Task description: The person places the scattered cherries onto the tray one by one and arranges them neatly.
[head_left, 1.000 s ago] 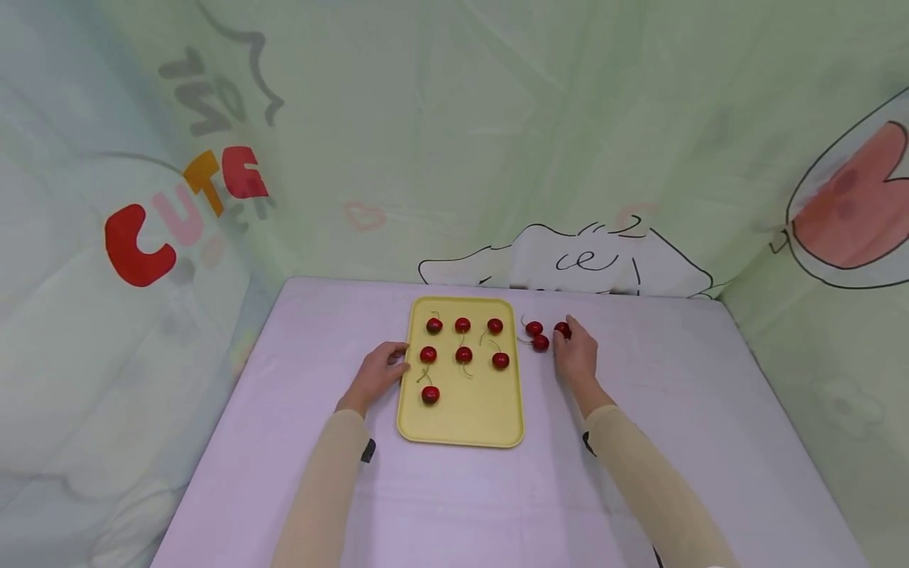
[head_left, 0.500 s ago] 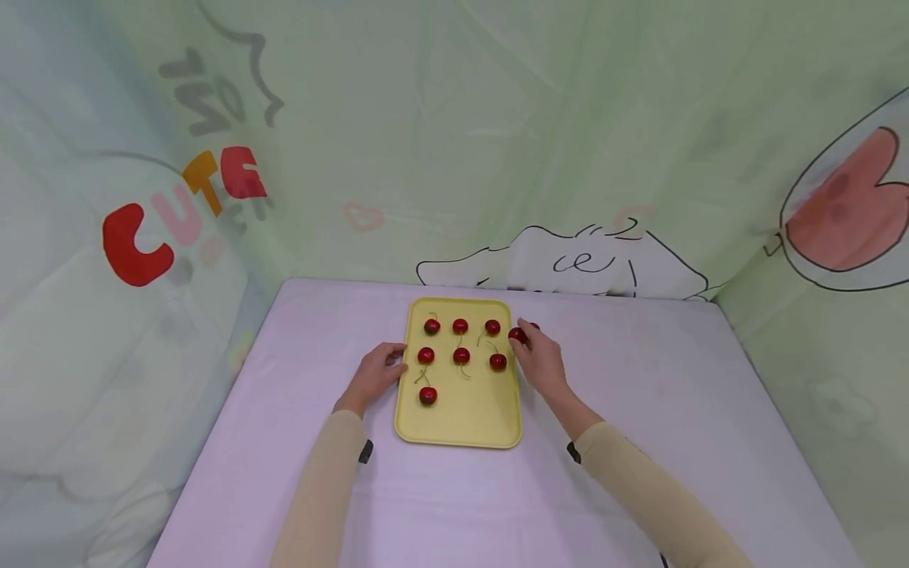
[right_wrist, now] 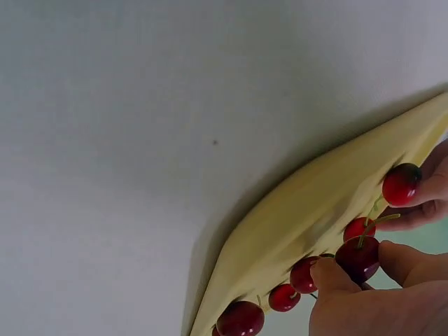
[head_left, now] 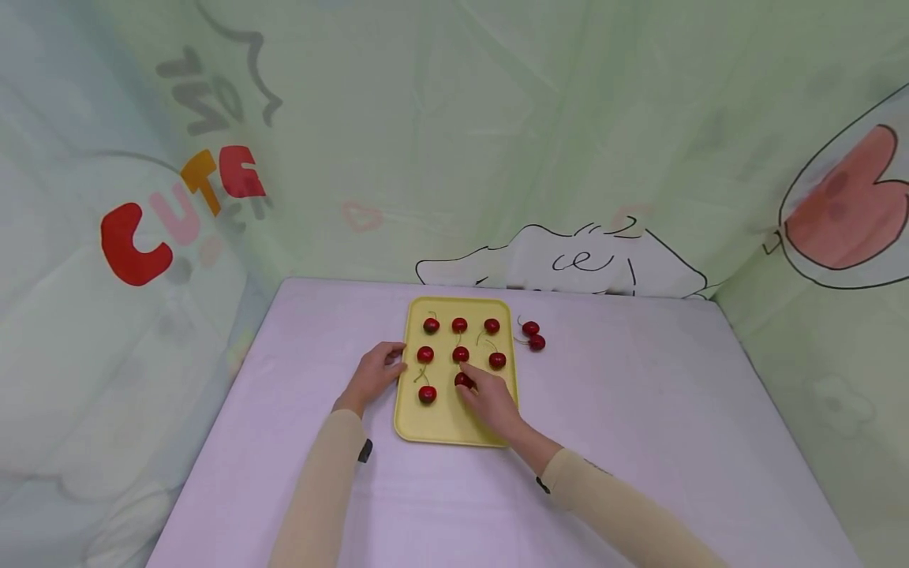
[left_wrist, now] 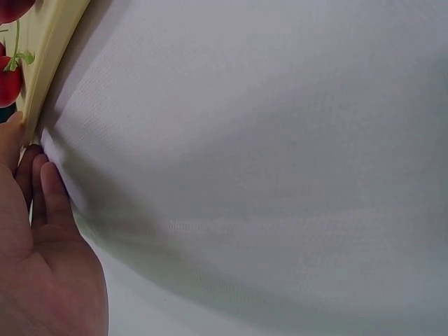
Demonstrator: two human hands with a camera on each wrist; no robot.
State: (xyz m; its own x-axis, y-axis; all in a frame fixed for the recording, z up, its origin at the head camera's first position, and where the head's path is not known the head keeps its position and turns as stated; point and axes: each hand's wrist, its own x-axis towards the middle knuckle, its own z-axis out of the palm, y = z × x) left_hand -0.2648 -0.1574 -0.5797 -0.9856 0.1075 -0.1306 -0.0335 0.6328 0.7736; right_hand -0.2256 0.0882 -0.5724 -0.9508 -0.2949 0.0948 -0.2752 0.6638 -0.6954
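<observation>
Red cherries with green stems lie in rows on a yellow tray (head_left: 443,430) in the head view. My right hand (head_left: 495,404) is over the tray's lower middle and pinches a dark red cherry (right_wrist: 358,259) between thumb and fingertips, stem upward. Just left of it in the head view lies another cherry (head_left: 427,394), and a further cherry (head_left: 460,354) is directly above it. My left hand (head_left: 372,377) touches the tray's left edge, its fingers relaxed; in the left wrist view the fingertips (left_wrist: 52,178) are right at the rim.
Two loose cherries (head_left: 533,335) lie close together on the pale lilac table cloth (head_left: 639,394), right of the tray. A printed fabric curtain (head_left: 454,158) encloses the table's back and sides.
My right hand has picked up a cherry from the group right of the tray and carried it left and down to the tray's lower middle. My left hand stays at the edge.
</observation>
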